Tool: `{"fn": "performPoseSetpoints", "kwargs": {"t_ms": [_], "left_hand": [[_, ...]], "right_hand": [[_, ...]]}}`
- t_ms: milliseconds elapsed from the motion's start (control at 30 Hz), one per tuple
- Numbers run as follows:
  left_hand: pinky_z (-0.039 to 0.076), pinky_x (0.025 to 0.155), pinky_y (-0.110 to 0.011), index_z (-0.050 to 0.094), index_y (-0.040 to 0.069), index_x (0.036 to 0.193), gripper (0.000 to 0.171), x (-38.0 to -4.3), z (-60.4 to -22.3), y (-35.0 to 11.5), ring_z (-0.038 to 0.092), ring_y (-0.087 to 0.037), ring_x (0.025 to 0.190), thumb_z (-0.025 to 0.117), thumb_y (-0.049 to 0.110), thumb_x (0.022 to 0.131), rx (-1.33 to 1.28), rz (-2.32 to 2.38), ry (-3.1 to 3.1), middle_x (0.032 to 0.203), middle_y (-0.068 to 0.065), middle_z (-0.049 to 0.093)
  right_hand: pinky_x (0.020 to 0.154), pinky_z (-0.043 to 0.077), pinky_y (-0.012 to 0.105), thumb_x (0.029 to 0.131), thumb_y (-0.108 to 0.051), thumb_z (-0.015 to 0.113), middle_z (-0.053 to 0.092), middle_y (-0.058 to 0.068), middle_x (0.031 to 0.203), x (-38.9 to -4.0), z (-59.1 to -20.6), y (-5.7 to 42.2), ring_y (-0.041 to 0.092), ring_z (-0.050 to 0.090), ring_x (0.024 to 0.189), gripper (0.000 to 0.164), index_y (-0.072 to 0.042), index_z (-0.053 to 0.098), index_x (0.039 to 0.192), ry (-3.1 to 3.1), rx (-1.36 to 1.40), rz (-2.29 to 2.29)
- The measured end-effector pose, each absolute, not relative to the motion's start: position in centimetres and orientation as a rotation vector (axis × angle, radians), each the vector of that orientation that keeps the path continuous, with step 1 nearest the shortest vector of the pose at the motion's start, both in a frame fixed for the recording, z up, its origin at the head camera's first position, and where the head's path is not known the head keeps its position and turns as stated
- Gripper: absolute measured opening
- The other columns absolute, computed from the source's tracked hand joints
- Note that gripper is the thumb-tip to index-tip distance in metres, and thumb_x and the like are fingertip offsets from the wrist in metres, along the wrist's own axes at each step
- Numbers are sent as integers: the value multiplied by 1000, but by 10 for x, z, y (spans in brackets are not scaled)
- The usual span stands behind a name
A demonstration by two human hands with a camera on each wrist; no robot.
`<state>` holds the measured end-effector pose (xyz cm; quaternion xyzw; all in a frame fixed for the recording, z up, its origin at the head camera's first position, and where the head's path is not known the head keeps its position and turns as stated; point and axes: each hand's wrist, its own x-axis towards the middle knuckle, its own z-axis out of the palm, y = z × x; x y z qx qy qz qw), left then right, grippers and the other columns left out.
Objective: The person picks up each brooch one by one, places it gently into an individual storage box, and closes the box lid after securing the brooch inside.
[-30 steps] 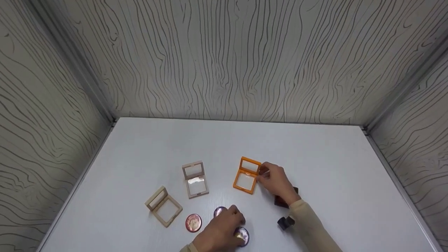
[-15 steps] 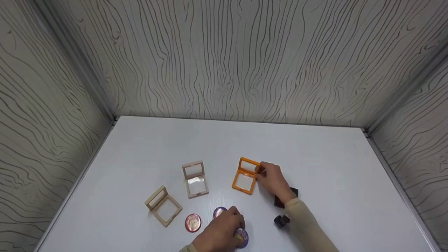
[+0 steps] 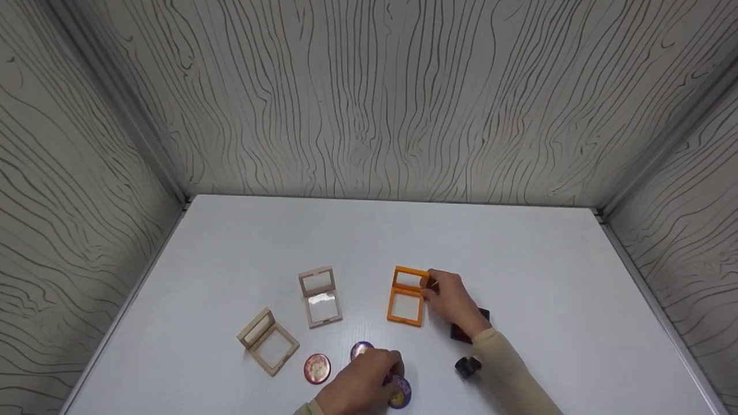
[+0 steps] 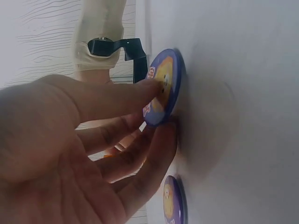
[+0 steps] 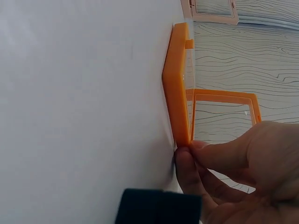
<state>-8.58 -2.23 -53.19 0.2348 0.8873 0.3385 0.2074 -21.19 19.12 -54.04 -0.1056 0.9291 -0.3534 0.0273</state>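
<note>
My left hand [image 3: 363, 380] pinches a round purple-blue pin badge [image 4: 162, 88], its thumb on the printed face and fingers at the edge. The badge is tilted, close over the white table. My right hand [image 3: 452, 297] holds an orange hinged display frame [image 3: 405, 307] by its right side near the hinge, between thumb and finger. That frame stands open, clear film in both halves, lower half on the table and lid raised. A second purple badge [image 4: 173, 200] lies by the left fingers, partly covered by the hand in the head view.
A red-rimmed badge [image 3: 317, 368] lies left of the left hand. Two more open frames, a pinkish one [image 3: 324, 309] and a beige one [image 3: 268, 341], stand further left. A dark object [image 3: 461, 333] lies partly hidden under the right wrist. Patterned panels [image 3: 369, 104] enclose the table.
The orange frame has turned slightly and now sits straighter, with the right hand still holding it. The held badge has tipped a little in the left fingers.
</note>
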Motion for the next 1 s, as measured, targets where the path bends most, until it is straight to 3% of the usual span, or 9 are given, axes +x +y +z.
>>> {"fn": "performPoseSetpoints", "kwargs": {"t_ms": [233, 467, 700, 1000], "left_hand": [[51, 62, -24, 67, 16, 93, 6, -87, -530, -22, 57, -6, 70, 70, 11, 92, 483, 1067, 2293, 79, 9, 60], [48, 62, -24, 64, 17, 90, 9, -90, -530, -27, 55, -5, 70, 70, 11, 91, 533, 1115, 2277, 79, 10, 59], [49, 71, -25, 66, 20, 90, 8, -92, -529, -33, 54, -5, 82, 70, 13, 93, 518, 1173, 2263, 85, 11, 60], [50, 68, -21, 68, 15, 95, 6, -101, -525, -40, 58, -1, 76, 71, 10, 92, 611, 1274, 2347, 88, 11, 65]], "right_hand": [[78, 52, 35, 92, -7, 71, 65, -2, 90, -204, -539, 196, 13, 58, 85, 10, -13, 63, 90, 2847, -324, -1094], [78, 52, 35, 91, -5, 71, 66, -2, 90, -194, -542, 200, 11, 59, 84, 10, -11, 63, 90, 2852, -377, -1094], [75, 51, 33, 92, -5, 71, 64, -4, 88, -186, -544, 201, 10, 58, 83, 12, -14, 62, 89, 2858, -396, -1075], [74, 52, 30, 93, -6, 69, 64, -5, 90, -177, -542, 201, 10, 59, 84, 11, -15, 64, 91, 2831, -380, -1059]]}}
